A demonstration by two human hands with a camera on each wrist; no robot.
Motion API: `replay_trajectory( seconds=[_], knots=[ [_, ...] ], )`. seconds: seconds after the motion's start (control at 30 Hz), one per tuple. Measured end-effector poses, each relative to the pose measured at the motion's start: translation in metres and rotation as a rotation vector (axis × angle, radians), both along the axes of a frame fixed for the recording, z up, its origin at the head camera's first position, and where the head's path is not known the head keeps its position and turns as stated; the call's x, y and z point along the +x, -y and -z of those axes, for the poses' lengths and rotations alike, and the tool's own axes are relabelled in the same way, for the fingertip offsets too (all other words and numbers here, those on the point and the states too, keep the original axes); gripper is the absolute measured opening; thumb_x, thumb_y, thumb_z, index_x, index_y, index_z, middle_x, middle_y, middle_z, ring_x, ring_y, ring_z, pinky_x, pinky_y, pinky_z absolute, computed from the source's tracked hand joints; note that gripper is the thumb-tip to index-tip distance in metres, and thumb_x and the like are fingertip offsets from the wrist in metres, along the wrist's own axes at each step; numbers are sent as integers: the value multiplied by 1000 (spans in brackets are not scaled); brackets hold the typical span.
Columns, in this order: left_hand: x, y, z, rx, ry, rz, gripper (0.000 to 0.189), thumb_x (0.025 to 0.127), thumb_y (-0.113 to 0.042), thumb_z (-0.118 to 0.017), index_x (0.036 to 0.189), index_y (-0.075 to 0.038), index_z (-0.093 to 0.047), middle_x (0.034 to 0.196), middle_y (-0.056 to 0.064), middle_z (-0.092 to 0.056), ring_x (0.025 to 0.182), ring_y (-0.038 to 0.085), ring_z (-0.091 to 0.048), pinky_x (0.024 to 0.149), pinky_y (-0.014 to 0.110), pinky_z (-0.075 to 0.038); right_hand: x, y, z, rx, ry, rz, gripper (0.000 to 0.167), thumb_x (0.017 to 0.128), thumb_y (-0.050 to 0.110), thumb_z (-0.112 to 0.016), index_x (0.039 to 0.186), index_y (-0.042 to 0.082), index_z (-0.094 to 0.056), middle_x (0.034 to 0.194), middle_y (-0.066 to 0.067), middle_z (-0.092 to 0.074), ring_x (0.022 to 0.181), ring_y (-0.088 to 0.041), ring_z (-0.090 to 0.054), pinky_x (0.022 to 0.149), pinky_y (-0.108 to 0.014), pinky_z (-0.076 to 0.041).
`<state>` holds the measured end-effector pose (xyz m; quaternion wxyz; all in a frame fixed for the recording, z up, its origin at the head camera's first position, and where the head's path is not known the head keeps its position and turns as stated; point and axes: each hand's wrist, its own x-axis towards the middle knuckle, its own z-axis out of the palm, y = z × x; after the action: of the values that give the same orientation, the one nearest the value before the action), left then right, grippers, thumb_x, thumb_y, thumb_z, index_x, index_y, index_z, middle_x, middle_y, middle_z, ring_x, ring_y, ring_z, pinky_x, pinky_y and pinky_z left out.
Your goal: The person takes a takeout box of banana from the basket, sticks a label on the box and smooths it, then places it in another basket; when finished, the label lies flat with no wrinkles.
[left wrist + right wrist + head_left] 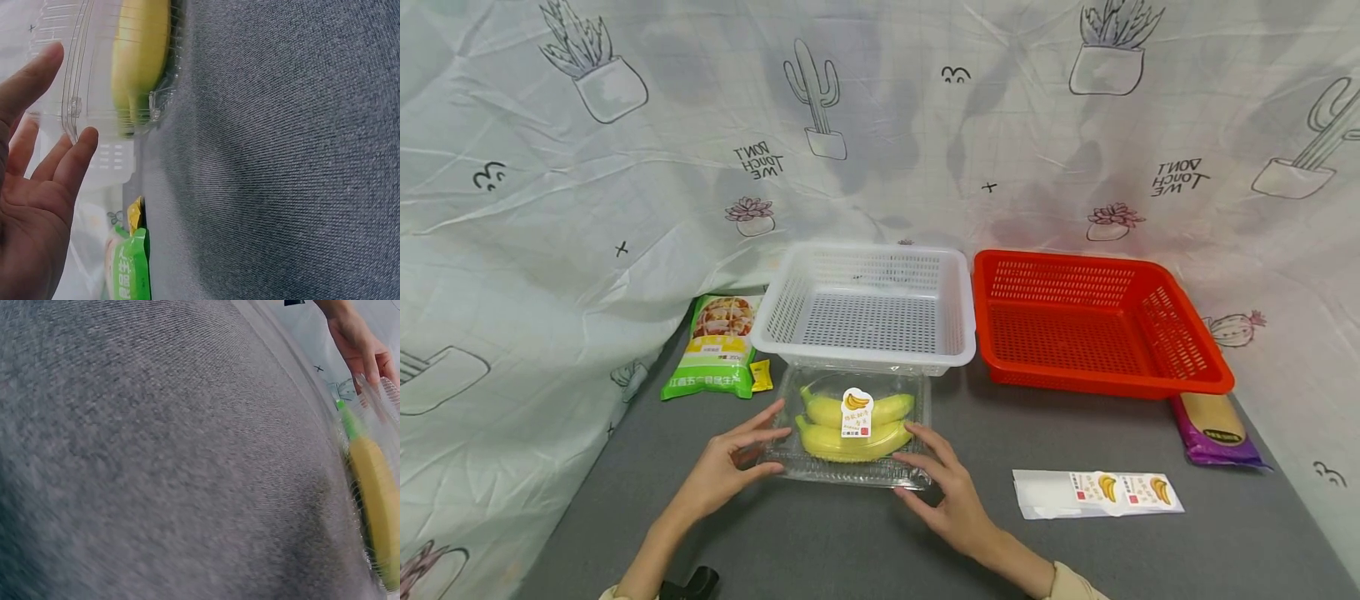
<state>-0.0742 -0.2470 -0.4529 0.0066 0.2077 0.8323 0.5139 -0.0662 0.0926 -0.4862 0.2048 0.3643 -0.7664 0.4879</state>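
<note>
A clear plastic box [793,467] with a lid holds two yellow bananas [855,443], and a white banana sticker [857,412] sits on top. My left hand [724,467] grips the box at its left edge, fingertips and thumb at the rim. The left wrist view shows the left hand's thumb and fingers [78,159] at the rim corner. At the right front corner my right hand [951,500] holds the box, fingers over the lid's edge and thumb at the front. The right wrist view shows the box's side, not the right hand itself.
Behind the box stands a white basket [868,354], beside a red basket [1105,382]. A green food bag [711,358] and a small yellow packet [761,375] lie left. A sticker strip [1097,493] and a purple packet [1219,433] lie right. A patterned curtain hangs behind.
</note>
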Motion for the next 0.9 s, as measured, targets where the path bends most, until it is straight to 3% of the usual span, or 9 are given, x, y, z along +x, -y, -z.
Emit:
replay_trajectory(
  seconds=[0.23,0.33,0.5,0.57,0.63,0.73,0.9],
  knots=[
    [0,-1,-2,-2,14,-3,51,79,-15,-77,126,-2,-63,153,5,-35,132,15,-43,91,45,-47,2,-1,6,-38,81,46,44,80,18,-80,119,4,-65,147,-25,-33,137,-34,-32,111,-25,-26],
    [-2,2,-3,29,14,-2,46,83,-12,-74,126,-1,-62,152,8,-36,130,12,-45,92,43,-48,4,-1,6,-27,193,90,53,77,22,-83,124,9,-63,153,-21,-25,141,-33,-24,113,-25,-22],
    [-11,9,-9,41,-25,-81,38,88,-4,-68,125,-2,-63,148,16,-40,128,0,-43,92,32,-49,8,6,2,-22,344,147,72,71,18,-87,134,18,-54,158,-16,-14,143,-35,-18,108,-51,-26],
    [-16,11,-11,21,-41,-116,37,89,-5,-68,125,-3,-63,147,16,-41,128,-2,-41,92,28,-49,11,10,-4,-58,356,148,75,68,12,-87,135,14,-53,157,-21,-15,142,-40,-19,110,-47,-24],
    [-19,12,-13,11,-52,-132,37,89,-6,-68,125,-4,-63,147,15,-42,128,-4,-40,92,25,-48,14,15,-12,-86,372,148,74,68,8,-87,133,9,-52,155,-25,-16,140,-43,-20,111,-32,-22],
    [-23,12,-13,2,-58,-98,41,87,-5,-69,127,-2,-61,149,15,-40,130,-2,-39,94,26,-47,18,18,-24,-108,417,142,74,69,6,-86,133,4,-51,154,-28,-16,139,-45,-20,108,-17,-15],
    [-20,5,-12,-41,-22,-5,63,75,-5,-80,134,-4,-56,155,14,-29,137,16,-35,94,50,-45,22,12,-31,-100,446,128,78,70,5,-85,138,-2,-46,155,-27,-14,138,-46,-21,108,-41,-27]
  ],
)
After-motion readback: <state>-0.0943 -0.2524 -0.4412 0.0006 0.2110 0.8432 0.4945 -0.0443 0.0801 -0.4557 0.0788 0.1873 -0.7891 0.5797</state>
